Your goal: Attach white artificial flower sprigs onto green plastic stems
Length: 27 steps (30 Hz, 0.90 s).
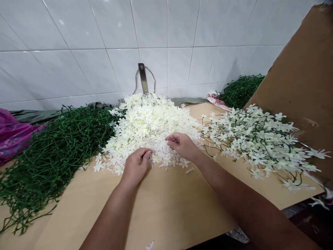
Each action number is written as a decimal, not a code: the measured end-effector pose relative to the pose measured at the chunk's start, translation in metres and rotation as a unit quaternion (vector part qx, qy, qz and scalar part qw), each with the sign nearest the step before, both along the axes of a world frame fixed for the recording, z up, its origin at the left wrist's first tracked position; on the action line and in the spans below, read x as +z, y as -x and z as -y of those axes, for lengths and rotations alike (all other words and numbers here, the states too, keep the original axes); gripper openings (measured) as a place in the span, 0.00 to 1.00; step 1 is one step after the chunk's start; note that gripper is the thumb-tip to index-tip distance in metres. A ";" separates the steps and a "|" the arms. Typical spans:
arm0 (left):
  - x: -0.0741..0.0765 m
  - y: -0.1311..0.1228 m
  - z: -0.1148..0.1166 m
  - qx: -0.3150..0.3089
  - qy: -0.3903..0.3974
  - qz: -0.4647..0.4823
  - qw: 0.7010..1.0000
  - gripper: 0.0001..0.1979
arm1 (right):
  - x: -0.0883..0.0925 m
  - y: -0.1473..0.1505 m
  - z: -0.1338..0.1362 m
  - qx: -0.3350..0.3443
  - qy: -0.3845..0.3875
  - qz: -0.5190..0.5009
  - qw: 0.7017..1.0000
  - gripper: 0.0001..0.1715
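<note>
A large heap of loose white artificial flower heads point(151, 118) with thin white stubs lies in the middle of the table. My left hand point(136, 163) is closed at the heap's front edge, thumb pressed against the index finger. Whatever it pinches is too small or hidden to make out. Over the stubs hovers my right hand point(182, 144), its fingers loosely curled and the thumb a little apart from the index finger, with nothing visible between them. To the left lies a tangled pile of green plastic stems point(70, 146). White flowers on green stems point(252, 135) are gathered on the right.
A tan board point(161, 205) covers the table. A cardboard sheet point(293, 80) leans at the right, with more green stems point(241, 90) behind it. A metal strip with a cord point(143, 78) stands against the tiled wall. Purple cloth or plastic point(15, 135) lies far left.
</note>
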<state>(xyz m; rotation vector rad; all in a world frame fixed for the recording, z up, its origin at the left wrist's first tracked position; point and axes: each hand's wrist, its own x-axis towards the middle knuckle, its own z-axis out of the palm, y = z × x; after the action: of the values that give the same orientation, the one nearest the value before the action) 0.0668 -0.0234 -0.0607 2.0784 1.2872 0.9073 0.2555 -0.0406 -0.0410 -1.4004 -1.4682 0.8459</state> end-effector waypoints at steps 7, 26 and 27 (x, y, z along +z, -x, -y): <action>0.004 -0.023 0.014 -0.029 0.050 0.109 0.992 0.16 | -0.007 0.013 0.011 0.050 -0.047 0.014 0.998 0.12; 0.012 0.010 -0.033 0.204 -0.036 -0.155 0.966 0.15 | -0.009 -0.019 0.004 -0.151 -0.094 -0.037 0.983 0.08; 0.013 0.009 -0.036 0.207 -0.041 -0.188 0.959 0.15 | -0.009 -0.020 0.004 -0.155 -0.095 -0.040 0.982 0.08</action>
<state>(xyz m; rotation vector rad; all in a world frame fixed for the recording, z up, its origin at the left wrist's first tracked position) 0.0583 0.0128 -0.0473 2.1544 1.9694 0.7608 0.2754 -0.0449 -0.0496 -1.3878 -1.1953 0.5429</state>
